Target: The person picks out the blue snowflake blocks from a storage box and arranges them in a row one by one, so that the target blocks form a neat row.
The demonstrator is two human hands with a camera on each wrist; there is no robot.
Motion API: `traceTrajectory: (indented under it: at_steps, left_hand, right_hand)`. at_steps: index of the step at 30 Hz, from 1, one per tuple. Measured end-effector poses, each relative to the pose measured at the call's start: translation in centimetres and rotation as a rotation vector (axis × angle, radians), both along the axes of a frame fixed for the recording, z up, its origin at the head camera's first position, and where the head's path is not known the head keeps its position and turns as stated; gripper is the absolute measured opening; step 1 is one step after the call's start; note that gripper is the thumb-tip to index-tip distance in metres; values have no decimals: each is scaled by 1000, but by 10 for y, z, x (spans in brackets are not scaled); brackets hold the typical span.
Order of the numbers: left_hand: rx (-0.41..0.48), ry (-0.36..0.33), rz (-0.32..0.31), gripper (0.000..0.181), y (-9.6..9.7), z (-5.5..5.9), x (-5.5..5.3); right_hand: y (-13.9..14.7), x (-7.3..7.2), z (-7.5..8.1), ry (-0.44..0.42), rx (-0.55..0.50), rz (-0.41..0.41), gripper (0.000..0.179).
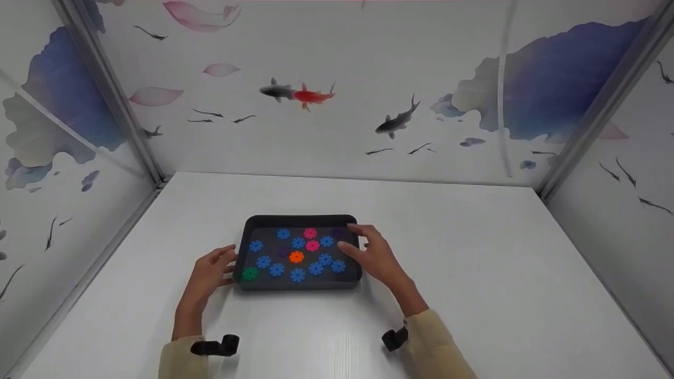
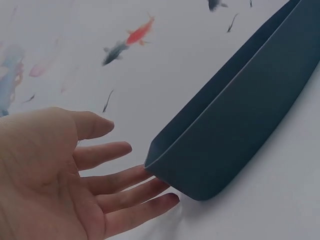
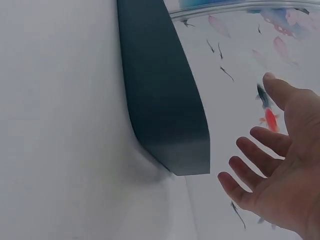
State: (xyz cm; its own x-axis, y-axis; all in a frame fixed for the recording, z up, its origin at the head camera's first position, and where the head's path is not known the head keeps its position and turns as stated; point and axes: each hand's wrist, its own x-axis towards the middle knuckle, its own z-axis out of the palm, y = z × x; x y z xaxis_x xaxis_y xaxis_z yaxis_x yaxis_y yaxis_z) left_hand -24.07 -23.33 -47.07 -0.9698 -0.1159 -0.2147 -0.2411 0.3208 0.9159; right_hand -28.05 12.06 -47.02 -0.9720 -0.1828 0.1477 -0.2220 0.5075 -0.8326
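Note:
A dark rectangular tray (image 1: 300,220) lies on the white table, holding several flat notched plastic discs. Most are blue discs (image 1: 297,275); there are also pink discs (image 1: 312,246), an orange disc (image 1: 296,257), a green disc (image 1: 250,273) and dim purple ones. My left hand (image 1: 205,273) is at the tray's left side; in the left wrist view its extended fingers reach the corner of the tray (image 2: 225,135). At the right side is my right hand (image 1: 380,258), thumb and fingers spread. In the right wrist view a gap separates its loosely bent fingers from the tray wall (image 3: 162,95).
White panels (image 1: 337,142) printed with fish, petals and blue shapes enclose the table (image 1: 463,273) at the back and both sides. Each beige sleeve (image 1: 439,342) has a small black camera mount (image 1: 216,346) at the wrist.

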Motion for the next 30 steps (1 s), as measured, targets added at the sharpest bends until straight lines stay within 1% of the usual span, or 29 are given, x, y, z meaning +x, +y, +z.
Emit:
traceTrajectory:
  at_steps: [3, 7, 10, 13, 16, 20, 24, 30]
  left_hand:
    - [-2, -9, -7, 52, 0, -5, 0]
    - [-7, -21, -32, 50, 0, -10, -1]
    - [-2, -20, -46, 49, 0, -12, -2]
    - [-2, -24, -41, 46, -1, -14, -2]
    - [2, -29, -34, 44, -2, -15, -2]
    - [16, -14, -45, 45, -2, -16, -1]
    - [19, -20, -39, 44, -3, -16, 1]
    - [13, -18, -39, 44, -3, -16, 1]
  right_hand:
    - [-5, -1, -6, 5, 37, 28, 65]
    - [-7, -2, -10, 0, 115, 48, 65]
    - [-8, -4, -11, 32, 155, 53, 63]
    - [-10, -5, -13, 52, 185, 48, 61]
    - [-10, -4, -15, 42, 211, 45, 61]
    - [-10, -4, -17, 34, 196, 32, 57]
    - [-10, -2, -19, 39, 180, 26, 50]
    - [-14, 0, -21, 28, 238, 47, 43]
